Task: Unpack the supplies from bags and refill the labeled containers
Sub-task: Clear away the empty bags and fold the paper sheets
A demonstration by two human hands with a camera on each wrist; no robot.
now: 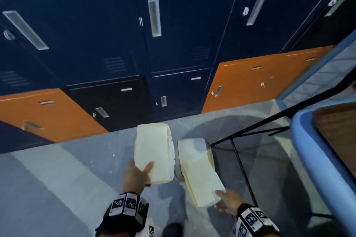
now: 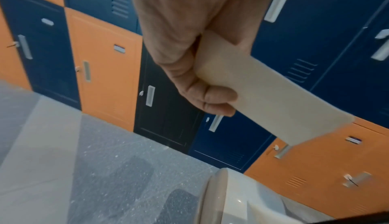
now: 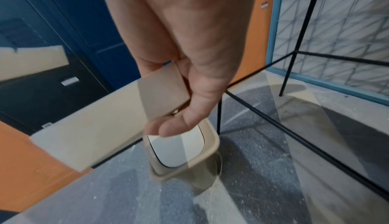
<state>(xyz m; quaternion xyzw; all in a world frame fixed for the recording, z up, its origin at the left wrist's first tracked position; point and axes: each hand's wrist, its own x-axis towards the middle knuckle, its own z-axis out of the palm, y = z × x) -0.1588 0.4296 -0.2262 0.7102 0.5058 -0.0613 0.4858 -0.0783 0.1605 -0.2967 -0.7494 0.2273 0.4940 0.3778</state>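
Locker room or staff changing area: wall of navy and orange metal lockers (image 1: 154, 44) with recessed handles and label slots, speckled grey floor (image 1: 57, 179) in front of them.

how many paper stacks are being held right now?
2. One cream paper stack is gripped by the left hand; the other paper stack is pinched by the right hand, above the beige swing-lid bin. More could be hidden inside the bin.

Two hands: left hand (image 1: 135, 176), right hand (image 1: 229, 201). Two pale yellow paper stacks: left stack (image 1: 153, 152), right stack (image 1: 202, 184). One beige swing-lid bin (image 1: 190, 148). One black wire frame (image 1: 240, 159). Wrist bands: two.
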